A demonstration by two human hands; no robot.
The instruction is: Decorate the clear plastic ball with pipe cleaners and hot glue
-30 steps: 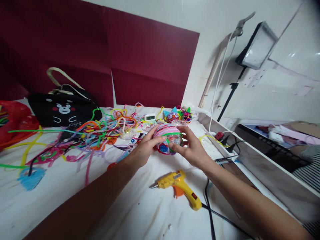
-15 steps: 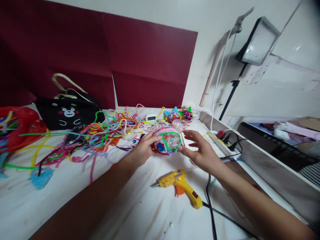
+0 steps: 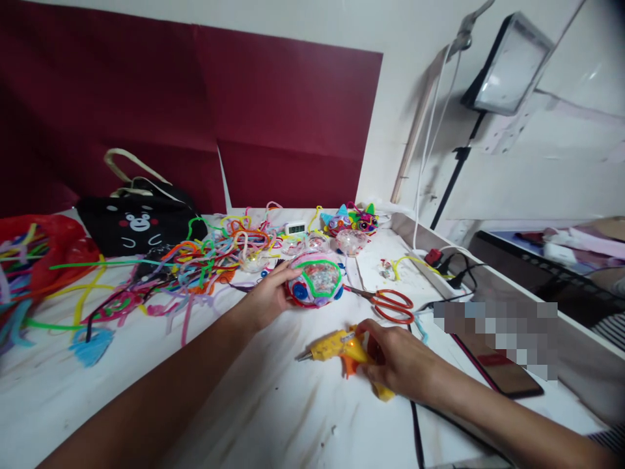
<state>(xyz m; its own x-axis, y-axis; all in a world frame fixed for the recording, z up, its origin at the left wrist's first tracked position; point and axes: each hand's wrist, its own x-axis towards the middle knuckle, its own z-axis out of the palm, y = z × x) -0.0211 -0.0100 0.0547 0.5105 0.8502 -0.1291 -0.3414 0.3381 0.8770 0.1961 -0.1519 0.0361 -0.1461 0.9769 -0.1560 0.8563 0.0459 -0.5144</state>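
My left hand grips a ball wrapped in pink and green pipe cleaners with blue buttons, resting low on the white table. My right hand is closed around the handle of a yellow glue gun lying on the table in front of the ball, nozzle pointing left. The gun's black cord runs toward me. Red-handled scissors lie just right of the ball.
A tangle of coloured pipe cleaners covers the table's left and middle. A black bear bag, a red bag, a small timer, finished decorated balls and a phone lie about. A lamp stands at the right.
My right hand left the ball and came down to the glue gun, closing on its handle. My left hand lowered the ball toward the table. Scissors came into view.
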